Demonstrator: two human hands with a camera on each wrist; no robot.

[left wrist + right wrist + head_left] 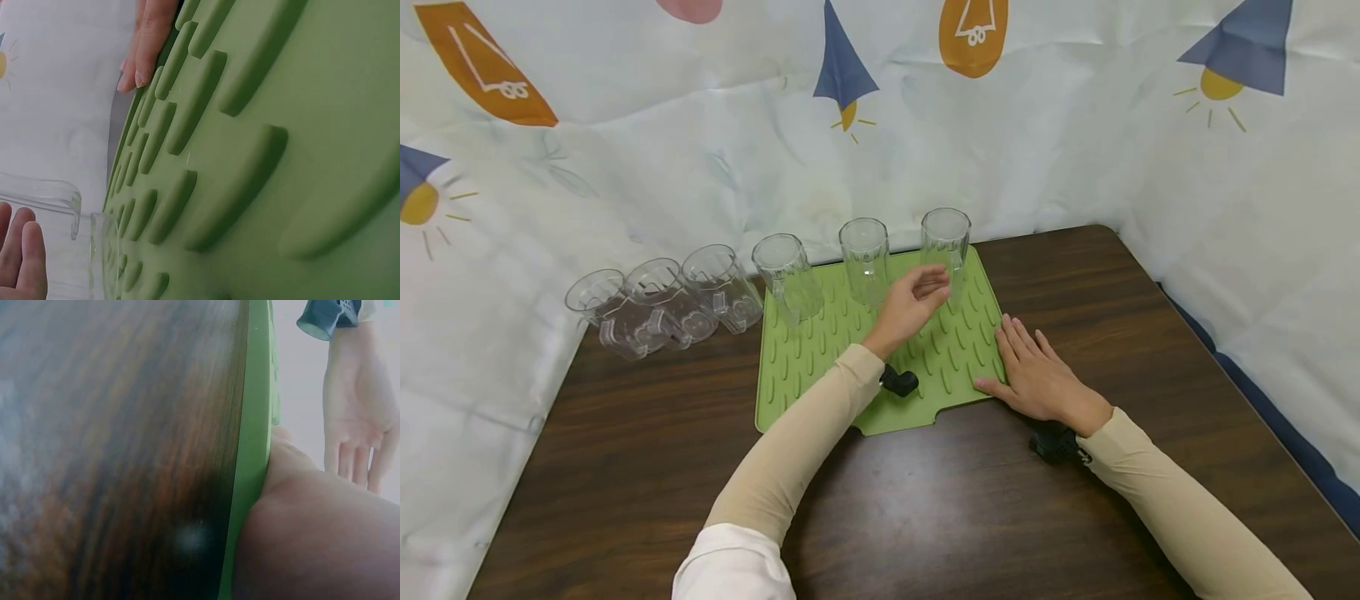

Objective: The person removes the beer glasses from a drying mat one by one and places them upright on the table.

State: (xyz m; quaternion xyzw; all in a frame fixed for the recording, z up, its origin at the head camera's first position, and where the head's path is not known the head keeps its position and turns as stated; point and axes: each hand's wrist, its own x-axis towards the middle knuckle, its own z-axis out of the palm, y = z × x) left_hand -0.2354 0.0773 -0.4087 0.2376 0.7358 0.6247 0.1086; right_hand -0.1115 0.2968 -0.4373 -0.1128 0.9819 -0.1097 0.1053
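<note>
A green drying mat point(805, 367) with raised ridges lies on the table. Three clear glass mugs stand along its far side: a left one point(797, 287), a middle one point(865, 250) and a right one point(946, 233). My left hand point(910, 304) hovers over the mat, fingers loosely bent, just in front of the right mug. In the left wrist view those fingers point(28, 256) are beside the mug's handle point(44, 190) without curling round it. My right hand point(1037, 375) rests flat, fingers straight, at the mat's right edge, its thumb over the near right corner.
Three more clear mugs stand close together on the dark wooden table point(625, 467), left of the mat: an outer one point(613, 312), a middle one point(673, 300) and an inner one point(726, 287). A white patterned curtain point(760, 150) hangs right behind the table's far edge.
</note>
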